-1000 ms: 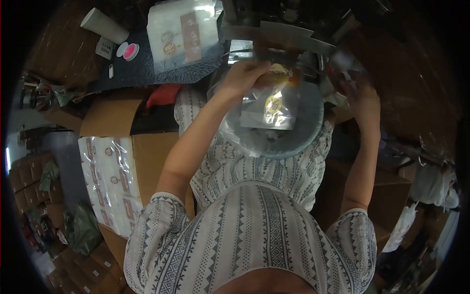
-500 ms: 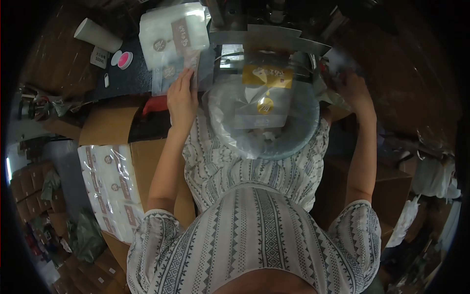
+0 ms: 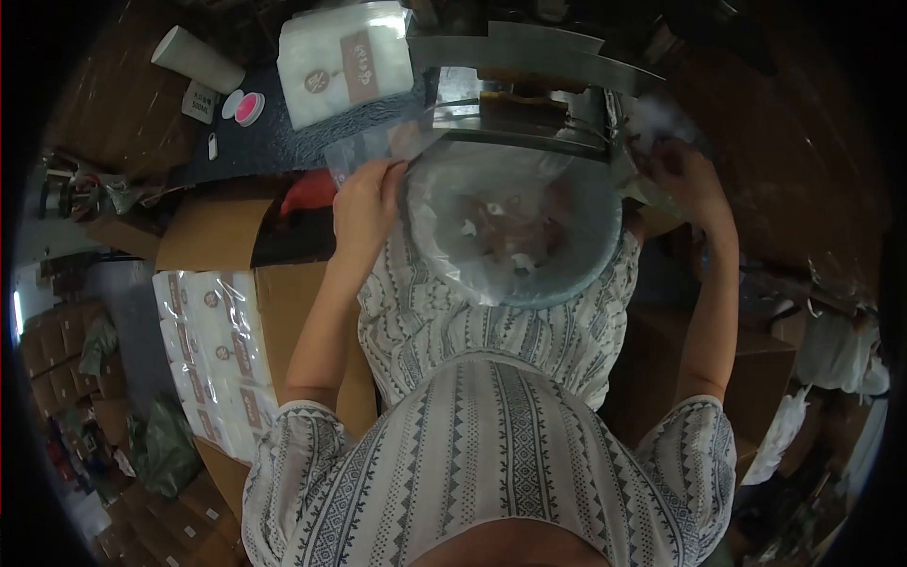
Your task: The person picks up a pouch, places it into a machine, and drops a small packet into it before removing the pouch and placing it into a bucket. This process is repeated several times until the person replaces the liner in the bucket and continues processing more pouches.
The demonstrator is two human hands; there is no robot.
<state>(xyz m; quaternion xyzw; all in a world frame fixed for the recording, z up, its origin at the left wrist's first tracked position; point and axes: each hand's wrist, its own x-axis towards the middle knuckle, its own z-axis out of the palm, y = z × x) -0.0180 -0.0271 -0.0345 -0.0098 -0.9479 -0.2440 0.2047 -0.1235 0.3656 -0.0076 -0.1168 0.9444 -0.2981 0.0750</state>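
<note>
My left hand pinches the edge of a clear plastic bag with a brownish printed label, just left of a heat-sealer-like machine. Above that hand, a pack of white folded sheets with a brown label lies on a dark textured mat. My right hand is at the machine's right side, its fingers bent inward beside some whitish, blurred plastic. What those fingers hold is hard to make out. Below the machine, a round bin lined with clear plastic contains small white scraps.
A white cup lies on its side at the upper left, near an open pot of pink paste. On my left, an open cardboard box stands by wrapped white packs. Another carton is at my right.
The clear bag with the yellow label has gone from in front of the machine. My left hand went from lying flat on a clear bag to pinching one, slightly lower and rightward.
</note>
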